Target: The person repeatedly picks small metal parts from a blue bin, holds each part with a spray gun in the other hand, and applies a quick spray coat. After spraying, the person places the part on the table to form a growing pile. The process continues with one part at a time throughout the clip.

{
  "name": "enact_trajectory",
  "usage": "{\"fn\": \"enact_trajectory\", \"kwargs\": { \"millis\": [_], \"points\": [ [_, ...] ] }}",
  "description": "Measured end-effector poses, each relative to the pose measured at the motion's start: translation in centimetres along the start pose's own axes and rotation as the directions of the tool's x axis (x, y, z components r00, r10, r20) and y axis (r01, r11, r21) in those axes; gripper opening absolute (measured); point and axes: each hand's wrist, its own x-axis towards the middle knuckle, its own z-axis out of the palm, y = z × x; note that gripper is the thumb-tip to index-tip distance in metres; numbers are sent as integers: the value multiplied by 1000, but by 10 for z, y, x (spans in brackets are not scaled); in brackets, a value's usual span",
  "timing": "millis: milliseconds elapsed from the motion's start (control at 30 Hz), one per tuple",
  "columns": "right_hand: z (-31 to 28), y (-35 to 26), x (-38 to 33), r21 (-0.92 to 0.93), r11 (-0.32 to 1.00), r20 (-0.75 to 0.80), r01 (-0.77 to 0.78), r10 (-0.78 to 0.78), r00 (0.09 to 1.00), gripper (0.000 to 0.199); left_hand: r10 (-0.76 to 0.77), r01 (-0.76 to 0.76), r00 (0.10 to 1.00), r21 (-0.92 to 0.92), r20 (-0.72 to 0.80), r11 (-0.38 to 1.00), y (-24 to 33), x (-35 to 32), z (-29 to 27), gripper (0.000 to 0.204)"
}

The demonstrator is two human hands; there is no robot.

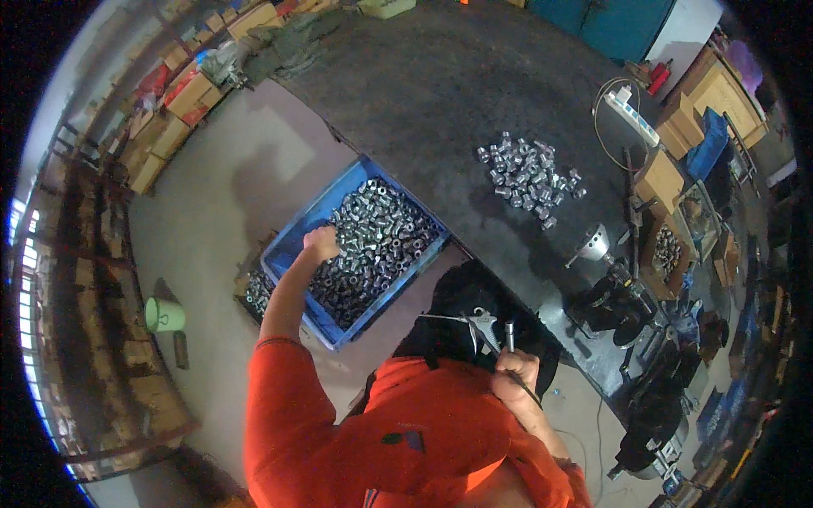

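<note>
My left hand (322, 243) reaches down into a blue plastic crate (326, 207) filled with several small shiny metal fittings (377, 245); its fingers are curled among them, and whether it grips one is hard to tell. My right hand (512, 372) is closed around a slim metal hand tool (509, 335) with a thin cable, held near the dark worktable's front edge. A loose pile of the same metal fittings (529, 176) lies on the dark worktable (440, 93), apart from both hands. My sleeves are orange.
A second small crate of parts (257, 292) sits under the blue one. A green mug (163, 315) stands on the floor at left. Cardboard boxes (182, 106) line the wall. Machine parts, a metal funnel (593, 245) and boxes crowd the table's right end.
</note>
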Motion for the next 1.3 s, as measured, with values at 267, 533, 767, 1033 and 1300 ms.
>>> {"fn": "enact_trajectory", "kwargs": {
  "millis": [267, 533, 767, 1033, 1300],
  "points": [
    [-9, -5, 2, -34, 999, 32, -30, 31, 999, 14, -11, 18, 990, 48, -144, 999, 6, -15, -19, 29],
    [-10, -12, 18, 76, 997, 223, -25, 7, 975, 16, 259, -81, 954, -959, -154, -271, 100, -126, -58, 34],
    [-7, -14, 22, 55, 997, 292, -60, 42, 956, 16, 709, 456, 704, -745, -32, -487, 209, -186, -57, 31],
    [-4, -8, 18, 93, 993, 309, -71, 39, 950, 15, 669, 494, 720, -812, 183, -310, 218, -199, -46, 37],
    [-4, -12, 21, 70, 998, 357, -5, -21, 934, 15, 627, 73, 777, -997, 58, 2, 213, -200, -82, 22]
  ]
}}
